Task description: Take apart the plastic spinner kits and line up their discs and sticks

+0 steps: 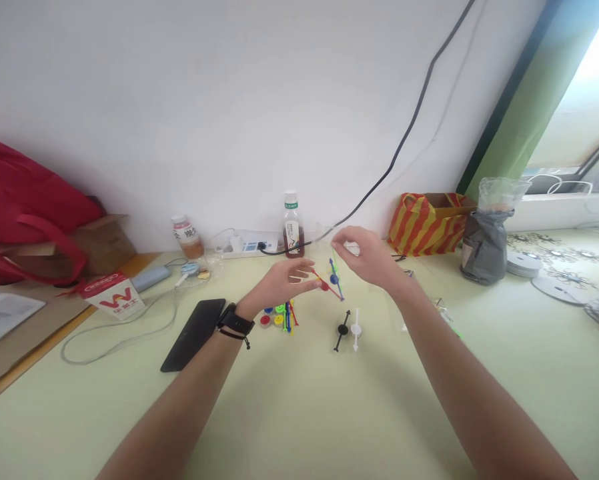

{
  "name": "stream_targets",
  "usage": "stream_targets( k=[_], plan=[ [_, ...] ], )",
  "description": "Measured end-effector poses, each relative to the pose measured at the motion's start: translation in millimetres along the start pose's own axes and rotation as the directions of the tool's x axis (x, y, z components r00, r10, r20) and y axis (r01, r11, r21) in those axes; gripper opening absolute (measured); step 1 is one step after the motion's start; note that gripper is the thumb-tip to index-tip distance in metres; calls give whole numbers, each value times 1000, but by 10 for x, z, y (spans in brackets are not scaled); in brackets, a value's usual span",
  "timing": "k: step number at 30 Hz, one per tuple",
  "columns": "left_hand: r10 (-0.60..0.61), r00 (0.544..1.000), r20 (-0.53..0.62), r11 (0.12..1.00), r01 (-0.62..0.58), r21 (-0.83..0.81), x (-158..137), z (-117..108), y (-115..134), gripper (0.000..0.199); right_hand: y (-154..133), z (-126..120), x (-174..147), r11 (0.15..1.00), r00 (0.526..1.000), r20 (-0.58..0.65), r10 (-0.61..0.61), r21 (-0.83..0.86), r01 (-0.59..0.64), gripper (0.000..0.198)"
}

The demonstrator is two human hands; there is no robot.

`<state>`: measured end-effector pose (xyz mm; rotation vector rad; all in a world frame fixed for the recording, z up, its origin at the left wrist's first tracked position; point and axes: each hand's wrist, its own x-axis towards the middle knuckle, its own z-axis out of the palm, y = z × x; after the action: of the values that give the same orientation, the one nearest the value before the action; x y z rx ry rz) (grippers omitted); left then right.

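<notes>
My left hand (pixel 290 280) has its thumb and fingers closed about a red plastic arrow spinner (pixel 324 286), with a yellow arrow crossing it. Just to the right, a blue arrow spinner (pixel 334 279) and a green arrow sit close together. My right hand (pixel 367 257) pinches above them, a thin green tip showing at its fingertips. Nearer me, a black arrow spinner (pixel 343 329) and a white arrow spinner (pixel 356 330) lie side by side on the table (pixel 299 413). Below my left hand are several coloured arrows (pixel 289 319) and round discs, among them a red disc (pixel 265 321).
A black phone (pixel 193 335) lies by my left wrist. Behind stand a drink bottle (pixel 293 227), a power strip (pixel 247 246) and another bottle (pixel 187 238). On the right are a striped bag (pixel 427 225), a grey bag (pixel 484 247) and flat discs (pixel 562 283). A cable (pixel 404 140) hangs ahead.
</notes>
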<state>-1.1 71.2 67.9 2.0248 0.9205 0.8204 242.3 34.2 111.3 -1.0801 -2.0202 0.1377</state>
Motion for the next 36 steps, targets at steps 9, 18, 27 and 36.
stream_targets(
  k=[9,18,27,36],
  plan=[
    [-32,999,31,994,35,-106,-19,92,-41,77,-157,-62,0,993,997,67,-29,114,21,12],
    [-116,993,-13,933,105,-343,-1,444,-237,43,-15,-144,-2,992,989,-119,87,104,-74,14],
    [-181,983,-37,935,160,-316,17,432,-395,73,305,27,-187,941,481,822,305,-182,-285,38],
    [-219,974,63,961,226,-162,-28,420,-347,69,385,161,-130,930,348,903,252,-127,-344,26]
  ],
)
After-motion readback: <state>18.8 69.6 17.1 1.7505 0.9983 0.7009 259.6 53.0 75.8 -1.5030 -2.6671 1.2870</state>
